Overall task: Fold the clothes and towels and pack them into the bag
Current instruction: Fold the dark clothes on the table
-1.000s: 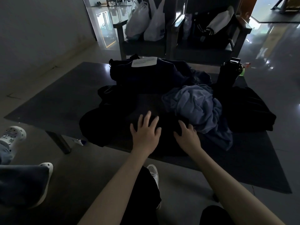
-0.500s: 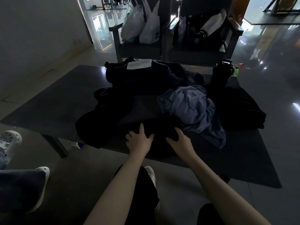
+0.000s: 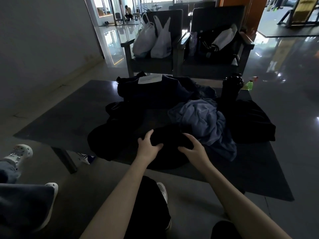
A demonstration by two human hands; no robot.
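Observation:
A heap of dark clothes lies on the low dark table (image 3: 69, 118). At its near edge is a black garment (image 3: 170, 138); my left hand (image 3: 148, 145) and my right hand (image 3: 193, 147) both grip a bunched fold of it, fingers curled into the cloth. A crumpled blue-grey towel (image 3: 202, 121) sits just right of my hands. A dark navy bag (image 3: 151, 94) with a white paper (image 3: 150, 78) on top stands at the back of the heap. A folded black item (image 3: 250, 123) lies at the right.
A black bottle (image 3: 232, 87) stands at the table's back right, a green bottle (image 3: 248, 85) behind it. Two armchairs hold white plastic bags (image 3: 153, 40) and a dark bag (image 3: 217, 44). Another person's feet in white clogs (image 3: 19, 154) are at the left.
My hands slid back toward me over the black garment, and their fingers went from flat and spread to curled, gathering the cloth into a bunch. The camera tilted up slightly.

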